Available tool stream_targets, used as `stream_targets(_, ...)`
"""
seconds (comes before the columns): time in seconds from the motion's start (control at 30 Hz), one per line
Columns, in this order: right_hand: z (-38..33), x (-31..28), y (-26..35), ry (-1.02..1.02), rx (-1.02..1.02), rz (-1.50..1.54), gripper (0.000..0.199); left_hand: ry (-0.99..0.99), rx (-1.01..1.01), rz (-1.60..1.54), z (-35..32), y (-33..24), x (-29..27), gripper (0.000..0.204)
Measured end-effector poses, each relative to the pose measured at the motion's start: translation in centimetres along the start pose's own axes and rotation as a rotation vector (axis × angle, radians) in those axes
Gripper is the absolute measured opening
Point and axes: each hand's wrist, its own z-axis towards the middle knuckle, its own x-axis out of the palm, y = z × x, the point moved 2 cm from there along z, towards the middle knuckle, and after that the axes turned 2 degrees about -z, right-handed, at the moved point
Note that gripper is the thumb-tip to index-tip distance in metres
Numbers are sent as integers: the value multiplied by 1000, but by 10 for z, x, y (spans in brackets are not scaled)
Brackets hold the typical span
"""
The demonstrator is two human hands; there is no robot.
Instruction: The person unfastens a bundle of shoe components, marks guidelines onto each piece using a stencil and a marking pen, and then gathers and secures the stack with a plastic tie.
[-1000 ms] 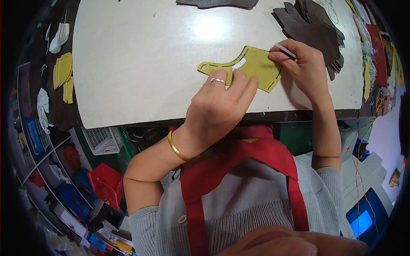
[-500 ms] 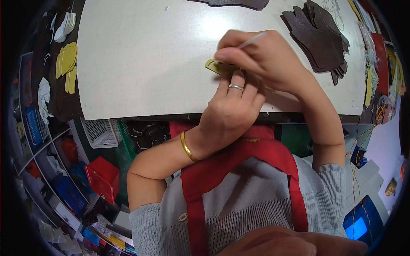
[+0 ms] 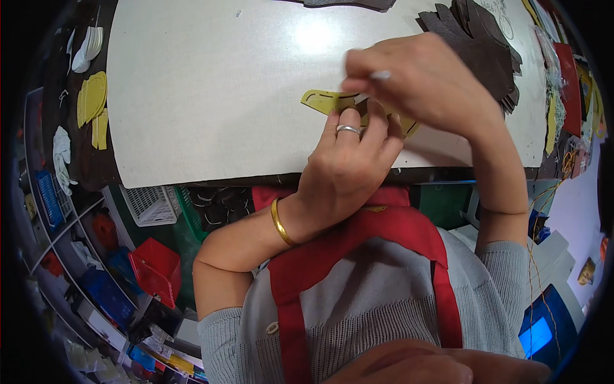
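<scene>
On the white work board near its front edge lies a yellow template with curved slots. Something dark shows beneath its middle, mostly hidden by my hands. My left hand, with a ring and a gold bangle, presses the template down with its fingers stretched out. Closed above the template's right part, my right hand grips a slim pale pen-like stick. Motion smears its fingertips, and whether the stick's tip touches the template is hidden.
Dark brown leather pieces are stacked at the far right, and another dark piece lies at the far edge. Yellow templates and a white glove sit left of the board. Below stand a white basket and a red bin.
My right hand has shifted right with the pen-like stick, which is now tilted differently. More of the yellow template shows. My left hand stays nearly in place.
</scene>
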Motion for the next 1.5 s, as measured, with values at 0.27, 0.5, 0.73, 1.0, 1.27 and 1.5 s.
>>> stream_targets(0.27, -74, -13, -18, -241, 343, 218, 20, 11, 11, -13, 8, 2, -2, 33)
stream_targets(0.5, -101, 1, 0, -294, 442, -146, 14, 64, 6, 56, 13, -1, 0, 27)
stream_targets(0.73, -90, -8, 4, -368, 557, 420, 29, 13, 39, 60, 11, 0, 0, 29)
stream_targets(1.0, -86, -5, -44, -340, 678, 635, 34, 28, 67, 152, 13, -1, 0, 38)
stream_targets(1.27, -80, -3, -49, -126, 675, 487, 32, 131, 93, 296, 20, -5, -3, 53)
stream_targets(1.5, -85, -2, -48, -180, 505, 345, 30, 270, 105, 334, 34, -10, -9, 44)
